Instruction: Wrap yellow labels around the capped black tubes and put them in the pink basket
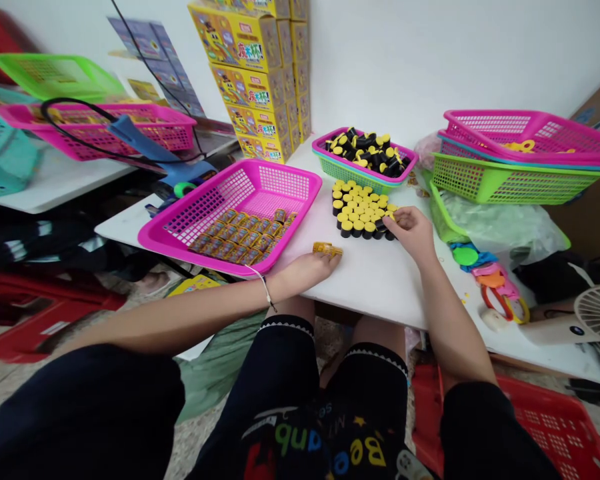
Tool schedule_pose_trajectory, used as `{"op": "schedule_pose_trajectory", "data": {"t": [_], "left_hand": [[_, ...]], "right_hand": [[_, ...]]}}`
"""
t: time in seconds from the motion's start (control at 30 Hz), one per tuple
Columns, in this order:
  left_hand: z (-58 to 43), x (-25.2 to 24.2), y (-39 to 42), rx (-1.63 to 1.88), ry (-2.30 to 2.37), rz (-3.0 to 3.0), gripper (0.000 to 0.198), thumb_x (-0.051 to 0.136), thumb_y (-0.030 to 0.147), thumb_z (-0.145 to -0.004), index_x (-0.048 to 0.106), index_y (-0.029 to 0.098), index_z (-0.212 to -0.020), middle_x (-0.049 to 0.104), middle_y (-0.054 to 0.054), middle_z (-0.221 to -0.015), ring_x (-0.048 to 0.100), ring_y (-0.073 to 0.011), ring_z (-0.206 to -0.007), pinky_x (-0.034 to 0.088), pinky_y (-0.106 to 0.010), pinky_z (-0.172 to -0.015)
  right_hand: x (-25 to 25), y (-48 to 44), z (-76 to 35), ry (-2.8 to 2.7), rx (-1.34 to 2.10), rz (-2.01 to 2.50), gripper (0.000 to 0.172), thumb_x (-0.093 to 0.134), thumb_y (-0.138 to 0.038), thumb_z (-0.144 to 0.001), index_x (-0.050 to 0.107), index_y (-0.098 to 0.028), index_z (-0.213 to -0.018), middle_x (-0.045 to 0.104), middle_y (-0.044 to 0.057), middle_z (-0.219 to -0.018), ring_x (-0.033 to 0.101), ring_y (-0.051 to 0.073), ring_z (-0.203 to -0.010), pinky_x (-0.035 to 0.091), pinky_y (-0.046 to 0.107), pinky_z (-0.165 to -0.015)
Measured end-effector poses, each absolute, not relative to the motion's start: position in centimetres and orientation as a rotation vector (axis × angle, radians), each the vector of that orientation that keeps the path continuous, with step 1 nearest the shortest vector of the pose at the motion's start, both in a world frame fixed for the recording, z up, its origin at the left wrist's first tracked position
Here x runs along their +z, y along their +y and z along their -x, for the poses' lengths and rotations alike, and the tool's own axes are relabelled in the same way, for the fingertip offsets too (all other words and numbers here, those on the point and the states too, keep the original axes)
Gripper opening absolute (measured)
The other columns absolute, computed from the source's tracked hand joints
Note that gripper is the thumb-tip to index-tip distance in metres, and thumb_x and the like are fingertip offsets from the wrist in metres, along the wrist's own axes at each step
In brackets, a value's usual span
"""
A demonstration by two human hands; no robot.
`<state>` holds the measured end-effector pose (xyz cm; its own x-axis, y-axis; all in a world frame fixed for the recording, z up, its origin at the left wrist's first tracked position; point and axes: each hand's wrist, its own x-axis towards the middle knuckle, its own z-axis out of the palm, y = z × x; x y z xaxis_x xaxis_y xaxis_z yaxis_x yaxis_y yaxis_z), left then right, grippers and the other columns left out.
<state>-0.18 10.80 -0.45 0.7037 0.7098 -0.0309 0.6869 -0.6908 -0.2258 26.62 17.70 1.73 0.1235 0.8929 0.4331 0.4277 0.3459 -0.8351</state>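
Left hand (311, 271) holds a yellow piece (327, 249) near the table's (375, 283) front edge; right hand (414, 229) touches yellow-topped cylinders (356, 217), grip I cannot tell.

Our worktop (370, 283) is white. In its middle, our tubs (363, 208) are black with yellow tops. At its left edge, our basket (285, 180) is bright pink with rows of little holes, and the rolls (240, 237) in it are gold and dull purple. By the near edge, we see a gold piece (327, 249). At the far edge, we have yellow boxes (250, 90) with bright pictures. Our dark shorts (277, 357) have white zigzags.
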Motion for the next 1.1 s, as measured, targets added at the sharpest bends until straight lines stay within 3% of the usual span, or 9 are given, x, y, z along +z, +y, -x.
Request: {"op": "schedule_pose_trajectory", "data": {"t": [0.07, 0.17, 0.3, 0.47, 0.5, 0.6, 0.7, 0.9, 1.1], "left_hand": [[0.4, 0.1, 10.9, 0.164, -1.212, 2.748, 0.046, 0.04, 0.003, -0.095, 0.054, 0.009, -0.138, 0.074, -0.014, -0.093, 0.075, -0.0233, -0.087, 0.057, -0.031, -0.074], [0.8, 1.1, 11.2, 0.015, -1.371, 2.811, 0.039, 0.043, 0.009, -0.097, 0.06, 0.013, -0.132, 0.075, -0.012, -0.096, 0.074, -0.0216, -0.087, 0.056, -0.028, -0.075], [-0.1, 2.1, 11.7, -0.569, -1.534, 2.899, 0.035, 0.048, 0.014, -0.097, 0.063, 0.017, -0.129, 0.077, -0.009, -0.103, 0.073, -0.0183, -0.088, 0.056, -0.027, -0.08], [-4.3, 3.1, 13.6, -1.384, -1.446, 2.908, 0.007, 0.065, 0.021, -0.089, 0.071, 0.018, -0.09, 0.075, -0.004, -0.089, 0.068, -0.0138, -0.078, 0.053, -0.023, -0.07], [-5.2, 3.3, 14.3, -1.448, -1.428, 2.898, 0.011, 0.067, 0.026, -0.089, 0.069, 0.017, -0.082, 0.073, -0.002, -0.081, 0.066, -0.0132, -0.073, 0.051, -0.023, -0.067], [-7.4, 3.5, 16.8, -1.49, -1.387, 2.885, 0.034, 0.069, 0.043, -0.09, 0.061, 0.017, -0.069, 0.068, 0.0, -0.068, 0.061, -0.0117, -0.064, 0.045, -0.023, -0.062], [-8.4, 3.0, 19.1, -1.394, -1.367, 2.875, 0.038, 0.06, 0.049, -0.096, 0.062, 0.018, -0.074, 0.07, -0.002, -0.075, 0.064, -0.0134, -0.07, 0.044, -0.024, -0.065], [-7.7, 0.8, 21.0, -0.865, -1.555, 2.855, 0.047, 0.04, 0.046, -0.105, 0.07, 0.018, -0.083, 0.075, -0.007, -0.084, 0.068, -0.0192, -0.078, 0.042, -0.028, -0.067], [-6.7, 0.4, 20.6, -0.885, -1.357, 2.839, 0.035, 0.047, 0.038, -0.104, 0.075, 0.019, -0.095, 0.078, -0.007, -0.096, 0.072, -0.0189, -0.094, 0.045, -0.026, -0.072]], "right_hand": [[1.6, 17.8, -26.6, -1.484, 0.515, 1.243, 0.041, 0.079, -0.056, -0.068, 0.062, -0.023, -0.085, 0.061, -0.003, -0.071, 0.053, 0.012, -0.061, 0.047, 0.027, -0.06], [1.6, 17.9, -26.9, -1.483, 0.533, 1.234, 0.041, 0.078, -0.056, -0.069, 0.063, -0.023, -0.087, 0.061, -0.003, -0.072, 0.053, 0.012, -0.062, 0.046, 0.026, -0.059], [1.6, 18.1, -27.0, -1.435, 0.542, 1.207, 0.042, 0.078, -0.057, -0.069, 0.062, -0.022, -0.088, 0.065, -0.002, -0.08, 0.052, 0.01, -0.062, 0.045, 0.025, -0.057], [1.7, 18.2, -27.1, -1.356, 0.491, 1.166, 0.043, 0.079, -0.055, -0.071, 0.062, -0.022, -0.091, 0.067, 0.0, -0.086, 0.053, 0.009, -0.061, 0.045, 0.025, -0.057], [1.7, 18.3, -27.2, -1.333, 0.487, 1.162, 0.044, 0.078, -0.056, -0.071, 0.061, -0.022, -0.091, 0.067, 0.0, -0.086, 0.053, 0.009, -0.061, 0.045, 0.024, -0.056], [1.8, 18.5, -27.5, -1.232, 0.482, 1.133, 0.048, 0.077, -0.061, -0.07, 0.059, -0.022, -0.092, 0.066, -0.001, -0.087, 0.055, 0.009, -0.06, 0.045, 0.024, -0.054], [1.9, 19.0, -27.9, -1.112, 0.485, 1.058, 0.052, 0.078, -0.064, -0.069, 0.056, -0.024, -0.093, 0.064, -0.002, -0.085, 0.055, 0.009, -0.058, 0.047, 0.024, -0.053], [1.9, 19.6, -28.2, -1.011, 0.582, 1.003, 0.055, 0.071, -0.073, -0.072, 0.053, -0.026, -0.094, 0.058, -0.006, -0.074, 0.055, 0.009, -0.053, 0.049, 0.027, -0.054], [1.8, 18.4, -26.9, -1.173, 0.714, 0.972, 0.052, 0.074, -0.071, -0.072, 0.058, -0.027, -0.093, 0.061, -0.005, -0.073, 0.062, 0.012, -0.058, 0.053, 0.028, -0.056]]}}
